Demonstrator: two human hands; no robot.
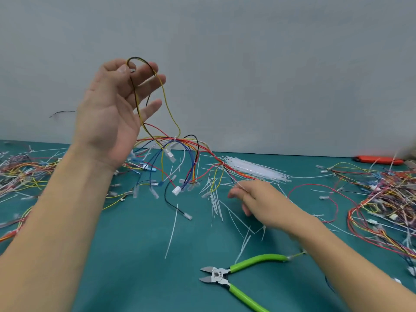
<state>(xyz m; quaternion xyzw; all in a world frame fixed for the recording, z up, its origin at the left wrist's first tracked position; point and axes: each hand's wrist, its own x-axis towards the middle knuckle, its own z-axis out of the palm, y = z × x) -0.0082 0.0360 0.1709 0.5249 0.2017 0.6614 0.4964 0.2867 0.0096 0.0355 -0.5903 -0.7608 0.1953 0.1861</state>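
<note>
The left hand point(112, 109), raised above the surface point(135, 244), pinches the top loop of the wire harness point(171, 140), its other fingers spread. The right hand point(258, 203), fingers curled, pinches one cable tie point(239, 185) beside the tie pile point(254, 170). It is better to lift only this one, slowly.

One head-worn wide-angle view, looking forward and down, close over the teal table point(126, 244), grey wall point(270, 64) ahead
</note>
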